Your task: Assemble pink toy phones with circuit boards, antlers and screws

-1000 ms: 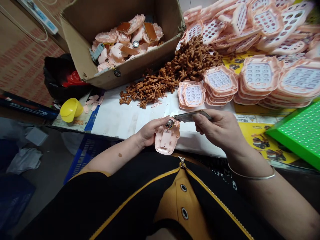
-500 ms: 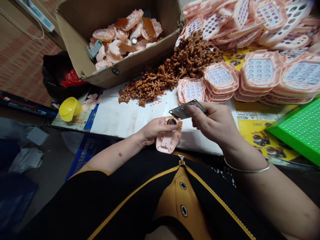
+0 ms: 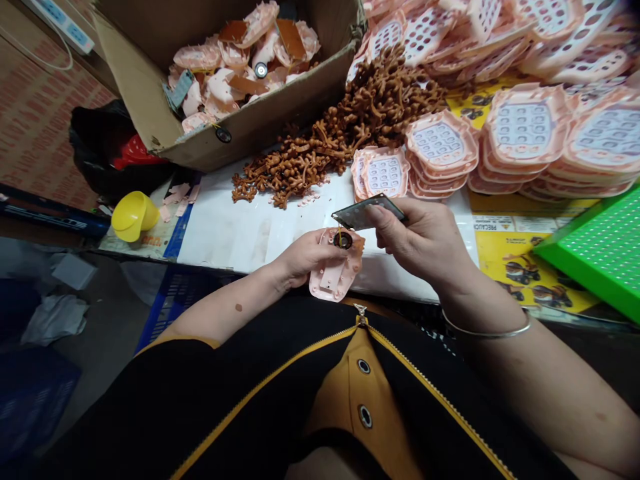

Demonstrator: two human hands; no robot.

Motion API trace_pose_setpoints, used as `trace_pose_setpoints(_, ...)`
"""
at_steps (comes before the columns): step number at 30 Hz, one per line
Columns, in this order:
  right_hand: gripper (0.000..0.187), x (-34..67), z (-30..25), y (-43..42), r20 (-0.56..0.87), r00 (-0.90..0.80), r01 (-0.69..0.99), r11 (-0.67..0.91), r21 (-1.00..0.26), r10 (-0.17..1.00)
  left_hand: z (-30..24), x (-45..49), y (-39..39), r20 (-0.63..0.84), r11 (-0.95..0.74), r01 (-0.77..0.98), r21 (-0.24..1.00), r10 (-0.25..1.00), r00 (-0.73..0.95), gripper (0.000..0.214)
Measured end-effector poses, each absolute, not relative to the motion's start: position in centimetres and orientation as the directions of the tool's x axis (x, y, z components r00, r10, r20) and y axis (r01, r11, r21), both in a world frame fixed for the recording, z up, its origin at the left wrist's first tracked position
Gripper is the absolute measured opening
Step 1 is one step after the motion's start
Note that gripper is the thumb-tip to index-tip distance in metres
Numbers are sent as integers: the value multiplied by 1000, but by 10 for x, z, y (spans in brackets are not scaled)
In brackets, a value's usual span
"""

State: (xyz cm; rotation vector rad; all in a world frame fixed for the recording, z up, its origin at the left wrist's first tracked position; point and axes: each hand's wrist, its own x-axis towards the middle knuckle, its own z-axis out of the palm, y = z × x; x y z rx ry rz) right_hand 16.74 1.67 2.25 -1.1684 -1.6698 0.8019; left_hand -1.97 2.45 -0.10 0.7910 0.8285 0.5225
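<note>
The cardboard box point(image 3: 220, 73) of pink parts sits at eleven o'clock. Just below centre, the left hand point(image 3: 303, 257) grips the pink shell point(image 3: 334, 272); the right hand point(image 3: 425, 240) pinches the circuit board point(image 3: 365, 212), now tilted closer over the shell's round speaker point(image 3: 343, 240).

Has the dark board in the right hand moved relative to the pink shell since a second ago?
Yes. The board in the right hand has shifted left over the pink shell, now above its round speaker.

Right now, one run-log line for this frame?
left hand: holds pink shell | right hand: holds circuit board above shell | wire joins board to speaker | over table edge
</note>
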Motion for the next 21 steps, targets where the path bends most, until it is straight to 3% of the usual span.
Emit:
trace_pose_setpoints(10, 56, 169, 24, 15, 304, -129, 342, 330, -880, 944, -1, -24, 26, -473, 666, -174, 726, 666, 577, 38)
trace_pose_setpoints(21, 57, 170, 22, 11, 308, -121, 390, 330, -860, 944, 3, -16, 22, -446, 588, -103, 802, 705, 552, 33)
